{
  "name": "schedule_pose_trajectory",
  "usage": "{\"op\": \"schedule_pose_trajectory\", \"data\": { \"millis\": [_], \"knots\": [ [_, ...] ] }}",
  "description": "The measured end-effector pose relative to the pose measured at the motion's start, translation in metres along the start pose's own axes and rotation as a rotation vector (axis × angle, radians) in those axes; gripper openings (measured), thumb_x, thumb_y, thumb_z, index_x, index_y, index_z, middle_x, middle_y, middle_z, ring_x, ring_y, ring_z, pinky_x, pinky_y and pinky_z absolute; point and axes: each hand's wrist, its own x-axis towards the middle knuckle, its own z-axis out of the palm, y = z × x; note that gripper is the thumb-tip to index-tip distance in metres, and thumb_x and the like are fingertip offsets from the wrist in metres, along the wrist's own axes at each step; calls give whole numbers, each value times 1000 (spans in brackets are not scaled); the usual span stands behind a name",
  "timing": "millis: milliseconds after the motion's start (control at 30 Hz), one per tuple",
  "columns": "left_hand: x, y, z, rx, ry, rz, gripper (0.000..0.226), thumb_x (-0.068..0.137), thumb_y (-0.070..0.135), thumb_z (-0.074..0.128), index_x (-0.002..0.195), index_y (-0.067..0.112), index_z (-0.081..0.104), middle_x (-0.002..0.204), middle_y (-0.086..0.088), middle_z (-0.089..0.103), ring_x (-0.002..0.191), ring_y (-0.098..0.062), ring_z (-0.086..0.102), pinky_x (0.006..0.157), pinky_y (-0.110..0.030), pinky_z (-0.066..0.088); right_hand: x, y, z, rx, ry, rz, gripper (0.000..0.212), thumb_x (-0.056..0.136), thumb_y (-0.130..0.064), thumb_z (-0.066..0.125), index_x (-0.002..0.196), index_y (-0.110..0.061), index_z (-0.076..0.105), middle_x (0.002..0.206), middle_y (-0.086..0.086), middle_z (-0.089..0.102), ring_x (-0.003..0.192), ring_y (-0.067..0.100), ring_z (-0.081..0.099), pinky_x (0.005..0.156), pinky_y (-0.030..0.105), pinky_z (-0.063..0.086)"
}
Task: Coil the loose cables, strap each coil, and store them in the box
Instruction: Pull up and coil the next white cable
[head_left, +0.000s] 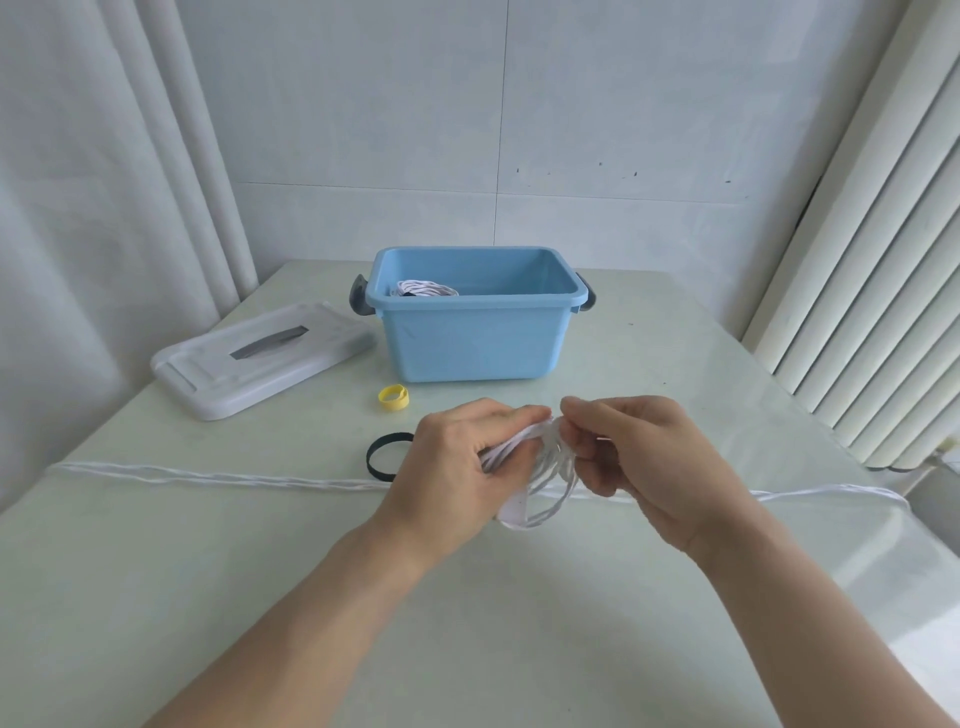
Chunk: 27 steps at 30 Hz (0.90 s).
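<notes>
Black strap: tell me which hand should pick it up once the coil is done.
Left, probably. The black strap lies on the table just left of the left hand, nearly touching it. The right hand would have to cross over the white coil both hands hold.

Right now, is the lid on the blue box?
No. The white lid lies flat on the table to the left of the open blue box, which already holds one coiled cable.
</notes>
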Motion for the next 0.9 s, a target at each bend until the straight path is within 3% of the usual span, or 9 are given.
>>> {"op": "schedule_pose_trajectory", "data": {
  "millis": [100, 267, 400, 500, 667, 800, 900],
  "knots": [
    [0, 2, -2, -49, -7, -31, 23, 87, 16, 74, 110, 16, 76, 88, 2, 72, 78, -7, 67, 71, -18, 50, 1, 6, 4, -132, 65, -155, 36, 94, -33, 66, 68, -10, 74, 52, 3, 56, 48, 14, 43, 53, 26, 35],
    [2, -3, -8, -117, 57, -140, 17, 88, 19, 75, 105, 18, 78, 85, 2, 75, 76, -16, 69, 68, -31, 54, -1, 11, 17, -113, 125, -343, 30, 85, -39, 66, 77, -11, 77, 58, -3, 63, 51, 5, 55, 54, 14, 42],
    [1, -5, -12, -205, 75, -245, 21, 86, 24, 75, 102, 11, 78, 91, 6, 77, 83, -6, 72, 74, -21, 54, -1, 17, 24, -187, 134, -443, 16, 83, -39, 66, 75, -29, 77, 71, -6, 59, 61, 5, 53, 59, 15, 41],
    [1, -3, -13, -218, 113, -261, 22, 83, 25, 76, 99, 10, 79, 89, 8, 77, 79, -1, 71, 72, -13, 51, 3, 20, 19, -290, 103, -510, 16, 87, -38, 68, 85, -27, 79, 80, -3, 53, 68, 5, 47, 63, 13, 36],
    [-2, 0, -7, -248, 80, -250, 10, 86, 15, 76, 96, 15, 79, 82, 14, 76, 72, 3, 68, 67, -13, 49, 9, 24, 10, -189, 42, -427, 20, 85, -32, 74, 98, -18, 68, 95, -2, 70, 87, 22, 66, 74, 40, 54],
    [-6, 2, -4, -222, 65, -220, 14, 87, 15, 74, 100, 15, 79, 85, 15, 76, 76, 0, 70, 68, -16, 51, 10, 23, 6, -176, -14, -181, 44, 77, -47, 76, 113, -23, 69, 101, -1, 75, 90, 25, 72, 80, 43, 60],
    [-5, 1, -6, -208, 49, -206, 16, 87, 19, 72, 101, 18, 79, 87, 11, 76, 76, -6, 71, 68, -23, 54, 10, 20, 5, -125, -6, -279, 17, 83, -31, 76, 94, -17, 79, 90, 1, 78, 91, 30, 72, 88, 47, 57]
  ]
}}
